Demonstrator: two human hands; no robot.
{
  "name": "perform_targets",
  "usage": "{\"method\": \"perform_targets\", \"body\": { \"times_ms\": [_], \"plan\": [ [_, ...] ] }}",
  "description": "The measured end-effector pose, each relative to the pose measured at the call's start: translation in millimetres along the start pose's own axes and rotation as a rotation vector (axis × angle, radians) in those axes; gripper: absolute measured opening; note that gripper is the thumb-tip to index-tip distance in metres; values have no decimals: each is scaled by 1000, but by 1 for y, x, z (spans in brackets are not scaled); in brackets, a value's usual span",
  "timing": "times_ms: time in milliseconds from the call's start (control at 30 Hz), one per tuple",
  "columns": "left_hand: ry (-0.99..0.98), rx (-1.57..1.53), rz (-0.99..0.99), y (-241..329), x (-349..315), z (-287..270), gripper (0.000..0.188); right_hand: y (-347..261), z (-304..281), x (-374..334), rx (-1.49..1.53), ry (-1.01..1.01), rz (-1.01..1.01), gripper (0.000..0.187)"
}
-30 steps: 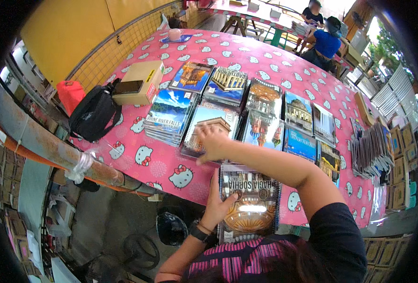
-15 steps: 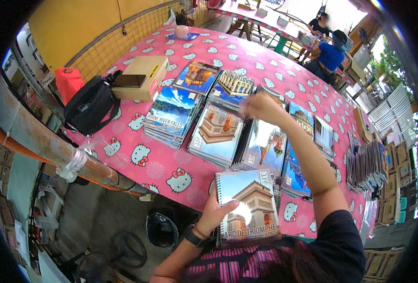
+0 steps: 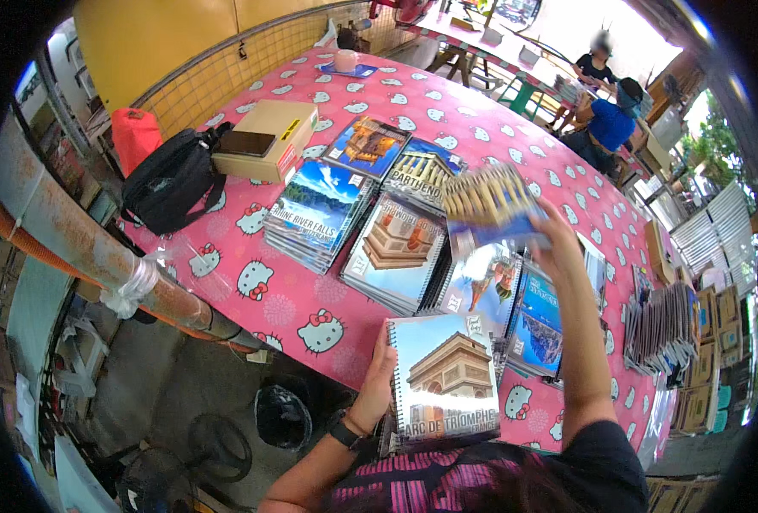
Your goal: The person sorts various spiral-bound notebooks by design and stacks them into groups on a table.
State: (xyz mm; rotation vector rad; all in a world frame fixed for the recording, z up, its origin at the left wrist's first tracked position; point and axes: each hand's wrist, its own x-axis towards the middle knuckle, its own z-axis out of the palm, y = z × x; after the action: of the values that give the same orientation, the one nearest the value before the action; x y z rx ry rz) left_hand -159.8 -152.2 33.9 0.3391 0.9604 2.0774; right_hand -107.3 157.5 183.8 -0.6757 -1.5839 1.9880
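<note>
My left hand [image 3: 377, 386] grips the left edge of a spiral notebook stack [image 3: 444, 383] whose top cover shows a stone arch, held close to my chest at the table's near edge. My right hand [image 3: 558, 229] is raised above the table and holds a blurred notebook [image 3: 492, 203] with a building on its cover. Under it, several stacks of picture-cover notebooks [image 3: 394, 241] lie side by side on the pink cartoon-cat tablecloth [image 3: 250, 282].
A black bag [image 3: 174, 178], a red container [image 3: 132, 135] and a cardboard box [image 3: 269, 145] with a phone on it sit at the left. More notebooks stand upright [image 3: 663, 329] at the right. Two people [image 3: 605, 120] sit at a far table. A rusty pipe [image 3: 88, 248] runs along the left.
My right hand went from the near stacks out to a farther stack and has lifted a notebook off it into the air. The stack in my left hand has tilted more upright.
</note>
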Motion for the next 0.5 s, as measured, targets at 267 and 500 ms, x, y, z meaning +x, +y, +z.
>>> {"method": "perform_targets", "body": {
  "times_ms": [267,500],
  "plan": [
    [-115,651,118,18,1,1,102,-18,94,-62,-947,-133,-331,45],
    [-160,603,113,6,-3,2,102,171,251,87,-1578,-539,-662,78]
  ]
}}
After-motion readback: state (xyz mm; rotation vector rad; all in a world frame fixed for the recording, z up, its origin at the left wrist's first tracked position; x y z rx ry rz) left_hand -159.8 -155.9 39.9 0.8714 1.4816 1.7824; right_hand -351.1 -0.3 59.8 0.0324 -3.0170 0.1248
